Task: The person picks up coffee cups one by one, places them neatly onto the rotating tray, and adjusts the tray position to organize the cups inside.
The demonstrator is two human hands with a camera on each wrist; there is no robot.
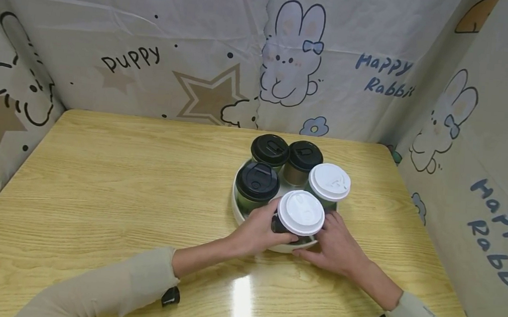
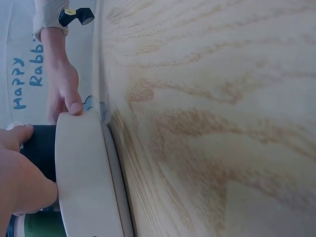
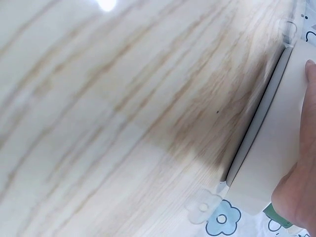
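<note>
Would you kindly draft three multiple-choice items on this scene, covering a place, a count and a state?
1. Where does the round white tray of lidded cups sit?
A. right half of the wooden table
B. left half
C. on the floor

2. How many cups carry black lids?
A. one
B. three
C. five

3. What are the two hands doing?
A. lying flat on the table
B. holding the tray's near rim
C. lifting a lid off

Answers:
1 A, the head view shows the tray right of centre.
2 B, three black lids stand beside two white lids.
3 B, the left hand and right hand grip the rim on either side.
</note>
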